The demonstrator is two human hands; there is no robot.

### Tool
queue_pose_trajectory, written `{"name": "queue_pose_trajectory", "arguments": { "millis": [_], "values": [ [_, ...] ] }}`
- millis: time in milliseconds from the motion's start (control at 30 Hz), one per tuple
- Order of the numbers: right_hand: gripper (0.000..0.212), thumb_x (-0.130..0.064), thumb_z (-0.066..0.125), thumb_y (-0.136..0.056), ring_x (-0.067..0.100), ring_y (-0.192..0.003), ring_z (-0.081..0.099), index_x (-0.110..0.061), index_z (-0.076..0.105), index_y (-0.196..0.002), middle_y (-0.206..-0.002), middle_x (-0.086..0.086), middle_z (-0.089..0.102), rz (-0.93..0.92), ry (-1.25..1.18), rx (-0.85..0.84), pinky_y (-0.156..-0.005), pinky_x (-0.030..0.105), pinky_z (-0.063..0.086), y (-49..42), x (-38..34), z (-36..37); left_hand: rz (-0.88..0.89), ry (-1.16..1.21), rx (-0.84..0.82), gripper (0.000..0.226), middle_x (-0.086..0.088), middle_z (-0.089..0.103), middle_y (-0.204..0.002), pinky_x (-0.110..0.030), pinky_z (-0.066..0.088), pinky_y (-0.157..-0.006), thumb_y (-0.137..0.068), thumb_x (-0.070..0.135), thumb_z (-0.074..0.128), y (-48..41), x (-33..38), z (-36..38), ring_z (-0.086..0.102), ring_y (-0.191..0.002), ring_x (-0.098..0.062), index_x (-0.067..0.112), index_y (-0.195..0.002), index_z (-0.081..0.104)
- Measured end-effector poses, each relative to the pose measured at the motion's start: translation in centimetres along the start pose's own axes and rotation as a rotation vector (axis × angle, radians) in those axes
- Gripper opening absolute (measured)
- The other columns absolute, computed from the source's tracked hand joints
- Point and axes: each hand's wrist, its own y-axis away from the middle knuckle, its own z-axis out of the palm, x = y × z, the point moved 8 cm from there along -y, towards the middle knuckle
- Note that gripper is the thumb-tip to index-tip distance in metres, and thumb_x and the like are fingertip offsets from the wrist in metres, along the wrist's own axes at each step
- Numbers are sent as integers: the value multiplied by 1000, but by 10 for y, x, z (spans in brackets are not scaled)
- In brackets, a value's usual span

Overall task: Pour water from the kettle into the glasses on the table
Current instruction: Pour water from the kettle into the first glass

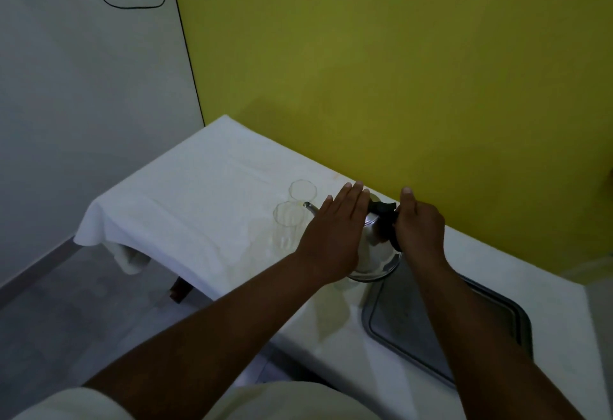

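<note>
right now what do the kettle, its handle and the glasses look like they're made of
Kettle: polished metal, likely steel; it mirrors light. Handle: matte black, probably plastic. Glasses: clear, see-through, glass or maybe plastic.

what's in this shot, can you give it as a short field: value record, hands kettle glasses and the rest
kettle: steel, black handle, tilted, spout toward near glass
right hand: closed on kettle handle
left hand: flat, fingers extended, on kettle's body
near glass: upright, looks empty, spout at its rim
far glass: upright, looks empty
tray: metal, right of kettle
tablecloth: white
pouring: no stream visible
</note>
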Motion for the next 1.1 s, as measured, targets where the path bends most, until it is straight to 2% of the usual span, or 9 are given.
{"name": "queue_pose_trajectory", "arguments": {
  "millis": [100, 233, 467, 567, 700, 867, 1100],
  "values": [
    [65, -43, 26, -98, 35, -82, 60, 2, 64, -71, -85, 25, 68, -9, 22, 5, -70, 33, 37, -1, -2, -4, 4, 30, 14, 79, -16, 7, -160, -47, 13, -120, -78, -3, 47, 0, 2, 0, 3, -148, -29, 2, -148, 12],
    [62, -41, 26, -99, 33, -75, 57, -3, 57, -62, -79, 24, 67, -41, 43, 7, -67, 32, 36, -2, -5, -9, 5, 44, 21, 81, -16, 8, -160, -47, 13, -120, -76, -4, 49, -2, 4, 1, 4, -148, -30, 2, -148, 12],
    [61, -40, 27, -99, 34, -73, 58, -9, 48, -51, -65, 12, 55, -51, 53, 0, -65, 31, 33, -3, -6, -14, 10, 32, 24, 84, -16, 6, -160, -47, 12, -120, -74, -2, 51, -4, 7, 2, 3, -148, -30, 3, -148, 11],
    [59, -40, 29, -99, 35, -75, 59, -12, 46, -50, -68, 18, 60, -54, 41, 16, -66, 31, 35, -6, -8, -17, 10, 43, 36, 84, -16, 7, -160, -47, 13, -119, -73, -2, 51, -5, 7, 1, 4, -148, -30, 3, -148, 12],
    [62, -43, 28, -98, 36, -76, 61, -10, 48, -50, -74, 24, 66, -63, 31, 34, -69, 36, 44, -8, -8, -20, 11, 44, 45, 83, -16, 7, -160, -47, 15, -119, -75, 0, 52, -6, 8, 1, 5, -148, -30, 3, -148, 12],
    [62, -42, 28, -99, 32, -70, 58, -15, 42, -45, -64, 16, 59, -68, 58, 29, -64, 32, 37, -10, -11, -23, 12, 63, 58, 83, -16, 9, -160, -47, 16, -119, -74, 0, 53, -8, 10, -1, 6, -148, -29, 3, -148, 14],
    [60, -43, 27, -98, 39, -73, 61, -19, 40, -45, -72, 26, 66, -89, 89, 39, -66, 36, 40, -11, -15, -27, 5, 76, 35, 87, -15, 4, -161, -46, 13, -120, -74, 0, 54, -8, 11, 0, 1, -148, -27, 4, -149, 9]
  ]
}}
